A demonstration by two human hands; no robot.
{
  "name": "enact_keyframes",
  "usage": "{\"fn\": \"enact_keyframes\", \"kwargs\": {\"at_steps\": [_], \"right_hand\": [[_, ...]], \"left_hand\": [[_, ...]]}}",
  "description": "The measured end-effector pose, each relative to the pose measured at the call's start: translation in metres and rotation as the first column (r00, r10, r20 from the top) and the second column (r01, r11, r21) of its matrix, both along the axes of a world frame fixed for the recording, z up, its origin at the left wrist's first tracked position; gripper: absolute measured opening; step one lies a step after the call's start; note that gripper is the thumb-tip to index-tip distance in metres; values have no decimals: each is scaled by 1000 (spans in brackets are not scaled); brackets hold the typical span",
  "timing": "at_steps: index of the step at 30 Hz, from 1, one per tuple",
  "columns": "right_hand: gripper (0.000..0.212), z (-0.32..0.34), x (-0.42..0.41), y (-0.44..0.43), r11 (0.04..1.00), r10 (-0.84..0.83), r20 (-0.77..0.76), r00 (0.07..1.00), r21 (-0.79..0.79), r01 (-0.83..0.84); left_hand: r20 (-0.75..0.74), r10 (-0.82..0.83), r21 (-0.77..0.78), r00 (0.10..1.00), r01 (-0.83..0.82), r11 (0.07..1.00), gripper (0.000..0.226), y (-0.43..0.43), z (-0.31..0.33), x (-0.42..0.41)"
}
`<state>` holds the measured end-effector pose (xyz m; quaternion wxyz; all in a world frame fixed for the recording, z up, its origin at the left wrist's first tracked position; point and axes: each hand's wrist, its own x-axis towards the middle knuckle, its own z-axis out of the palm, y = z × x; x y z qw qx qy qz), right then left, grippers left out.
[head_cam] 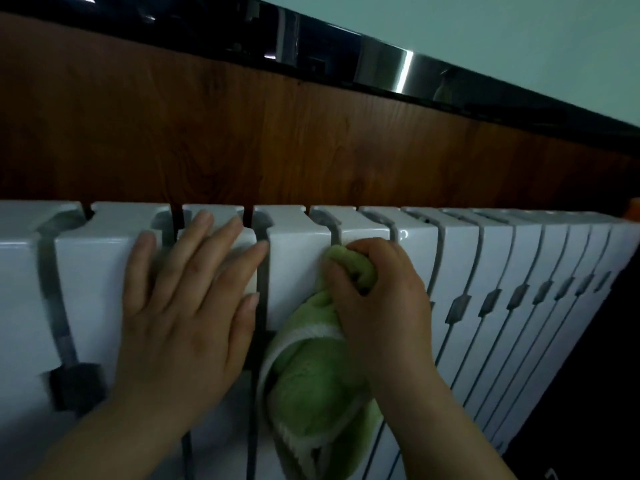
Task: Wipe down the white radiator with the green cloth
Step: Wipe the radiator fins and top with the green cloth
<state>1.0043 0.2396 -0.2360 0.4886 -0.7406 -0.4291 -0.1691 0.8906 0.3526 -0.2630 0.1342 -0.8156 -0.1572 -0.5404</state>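
Up close on the white radiator, the left hand lay flat, fingers spread across the front sections. Just beside it, the right hand was clenched round the bunched green cloth, holding it against the front near the top edge, with the rest hanging down. Cloth's tail and the radiator's bottom got cut off, all kinda blurry. Behind sat brown wood panelling, then a glossy black ledge and a pale wall.

Brown wood panel; glossy black ledge above; pale wall.
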Motion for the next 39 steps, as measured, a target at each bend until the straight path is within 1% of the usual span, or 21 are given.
{"fn": "enact_keyframes", "kwargs": {"at_steps": [2,5,8,12,13,15,18,19,20,23,27,29,31,32,35,37,39], "right_hand": [[13,7,4,0,999,-34,35,999,15,33],[23,21,12,0,996,-41,33,999,82,38],[28,25,13,2,989,5,18,1000,150,-7],[38,5,9,6,973,72,8,997,218,-72],[37,1,9,8,970,71,26,997,230,-75],[27,-1,11,11,971,36,81,996,232,-54],[5,4,11,14,982,-61,162,985,188,30],[2,5,11,14,982,-100,205,974,180,63],[6,4,11,14,981,-127,230,965,172,88],[8,-11,8,12,981,-165,259,952,146,130],[10,-36,4,7,981,-149,174,973,151,123],[6,-28,3,4,991,-86,96,992,114,75],[13,-9,4,4,1000,-16,-13,1000,21,16],[15,1,6,5,1000,-22,-26,999,15,22],[16,14,9,11,995,-51,5,999,84,50],[12,-3,6,12,989,-39,-16,999,143,41],[6,-33,1,11,983,-13,-49,999,184,22]], "left_hand": [[9,6,15,1000,-6,1000,38,2,9,2],[-20,41,53,999,-40,998,39,3,17,7],[-33,65,74,997,-63,995,40,5,16,10],[10,75,117,997,-76,990,36,11,13,14],[19,79,119,997,-81,990,35,12,13,15],[23,83,121,996,-86,989,35,12,12,16],[6,82,108,997,-82,991,35,10,12,14],[-2,81,99,997,-80,992,36,9,12,13],[-8,79,88,997,-78,993,36,8,13,13],[-33,67,44,997,-65,997,39,7,14,11],[-40,72,44,997,-70,997,39,7,14,11],[-38,70,40,997,-68,997,39,7,13,11],[-41,68,33,997,-67,997,39,6,14,11],[-43,69,29,997,-68,997,40,6,14,10],[-49,65,12,997,-64,998,40,5,14,11],[-59,59,12,997,-58,998,40,5,15,10],[-67,52,10,996,-51,999,42,5,16,8]]}}
